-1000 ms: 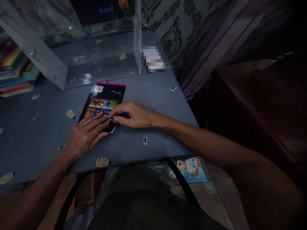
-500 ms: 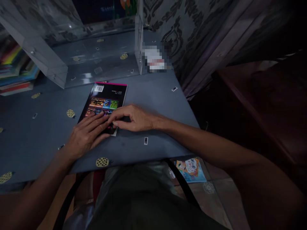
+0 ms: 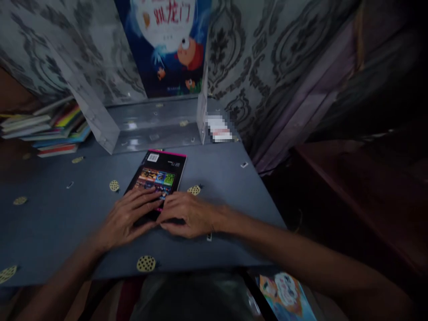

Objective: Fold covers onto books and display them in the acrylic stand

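A black book (image 3: 142,174) with a pink top edge, a barcode and rows of small colour pictures lies flat on the blue-grey tablecloth (image 3: 234,187). Spread over its lower left part, my left hand (image 3: 130,216) rests with fingers apart. At the lower right corner of the book is my right hand (image 3: 187,214), its fingers curled and thumb close to the fingertips. Whether it pinches the book's edge is too dim to make out. The two hands nearly meet at the fingertips.
Behind the book stands a clear acrylic stand (image 3: 109,131) with a blue picture book (image 3: 170,49) upright in it. Several stacked books (image 3: 60,127) are at the left. A blurred white item (image 3: 219,129) lies right of the stand. Below the table edge is another book (image 3: 287,296).
The view has tilted up, showing more of the upright picture book and wall. My hands stay at the black book's lower end, my right hand's fingers drawn slightly closer together.
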Motion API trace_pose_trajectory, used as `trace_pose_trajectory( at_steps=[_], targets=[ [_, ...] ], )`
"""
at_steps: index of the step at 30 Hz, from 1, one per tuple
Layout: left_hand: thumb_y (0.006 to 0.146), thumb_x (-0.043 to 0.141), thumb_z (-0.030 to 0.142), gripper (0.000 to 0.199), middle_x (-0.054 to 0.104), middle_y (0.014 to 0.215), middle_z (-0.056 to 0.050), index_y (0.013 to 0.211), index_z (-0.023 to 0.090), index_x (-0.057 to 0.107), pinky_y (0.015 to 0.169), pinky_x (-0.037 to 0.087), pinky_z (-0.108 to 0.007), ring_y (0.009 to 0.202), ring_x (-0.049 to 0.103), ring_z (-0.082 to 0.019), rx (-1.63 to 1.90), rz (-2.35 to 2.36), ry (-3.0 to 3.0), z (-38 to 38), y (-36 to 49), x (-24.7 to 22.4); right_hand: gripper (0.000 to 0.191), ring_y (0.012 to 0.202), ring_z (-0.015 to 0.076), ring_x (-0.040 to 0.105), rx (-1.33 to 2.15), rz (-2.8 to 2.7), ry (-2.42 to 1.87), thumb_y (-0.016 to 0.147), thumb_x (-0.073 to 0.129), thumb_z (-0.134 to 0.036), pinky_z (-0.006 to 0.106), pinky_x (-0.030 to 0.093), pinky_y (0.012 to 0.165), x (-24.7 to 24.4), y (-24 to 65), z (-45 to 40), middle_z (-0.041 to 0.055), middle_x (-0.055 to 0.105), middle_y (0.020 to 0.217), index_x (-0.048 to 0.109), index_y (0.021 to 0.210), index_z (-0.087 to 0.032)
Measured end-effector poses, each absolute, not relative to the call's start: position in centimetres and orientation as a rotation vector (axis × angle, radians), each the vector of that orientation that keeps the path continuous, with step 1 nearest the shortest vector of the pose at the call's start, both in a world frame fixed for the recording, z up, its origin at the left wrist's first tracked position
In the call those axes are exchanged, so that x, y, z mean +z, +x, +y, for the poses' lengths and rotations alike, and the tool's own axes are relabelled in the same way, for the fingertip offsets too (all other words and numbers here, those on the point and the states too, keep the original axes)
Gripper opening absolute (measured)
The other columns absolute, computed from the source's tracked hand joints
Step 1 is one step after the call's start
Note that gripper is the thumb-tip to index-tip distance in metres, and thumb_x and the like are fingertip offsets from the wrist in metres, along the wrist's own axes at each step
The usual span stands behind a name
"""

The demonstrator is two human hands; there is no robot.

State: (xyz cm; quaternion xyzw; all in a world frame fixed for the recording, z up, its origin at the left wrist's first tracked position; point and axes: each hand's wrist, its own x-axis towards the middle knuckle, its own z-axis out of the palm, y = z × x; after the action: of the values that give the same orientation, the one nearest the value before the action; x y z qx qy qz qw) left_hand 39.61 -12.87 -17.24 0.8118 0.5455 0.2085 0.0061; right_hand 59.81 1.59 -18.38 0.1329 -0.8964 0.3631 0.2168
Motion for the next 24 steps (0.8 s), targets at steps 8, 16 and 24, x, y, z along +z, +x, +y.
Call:
trace_pose_trajectory(
  at_steps=[8,16,24],
  targets=[
    [0.101,0.053,0.043,0.038,0.065,0.141,-0.012,0.13,0.024,0.067,0.106,0.052,-0.052,0.13,0.06,-0.03,0.627,2.075,2.308,-11.2,38.2,-17.4,0.032,0.113,0.024,0.064,0.821,-2.548,-0.255,0.099,0.057,-0.018,0.044,0.051,0.101,-18.8,59.8,5.8,0.0107,0.072,0.121,0.064,0.13,-0.02],
    [0.098,0.047,0.057,0.052,0.066,0.135,-0.015,0.13,0.021,0.065,0.099,0.054,-0.05,0.123,0.063,-0.033,0.54,2.371,2.051,-8.5,36.7,-18.3,0.038,0.12,0.027,0.059,0.638,-2.605,-0.685,0.101,0.055,-0.025,0.048,0.044,0.104,-18.8,60.4,8.9,0.0122,0.069,0.129,0.057,0.138,-0.018],
    [0.093,0.045,0.06,0.052,0.072,0.12,-0.013,0.117,0.021,0.07,0.096,0.053,-0.047,0.113,0.066,-0.032,0.803,2.329,1.874,-7.6,37.1,-18.2,0.034,0.118,0.0266,0.059,0.616,-2.591,-0.68,0.102,0.054,-0.027,0.046,0.046,0.101,-18.6,60.3,8.2,0.0134,0.071,0.125,0.06,0.135,-0.017]
  ],
)
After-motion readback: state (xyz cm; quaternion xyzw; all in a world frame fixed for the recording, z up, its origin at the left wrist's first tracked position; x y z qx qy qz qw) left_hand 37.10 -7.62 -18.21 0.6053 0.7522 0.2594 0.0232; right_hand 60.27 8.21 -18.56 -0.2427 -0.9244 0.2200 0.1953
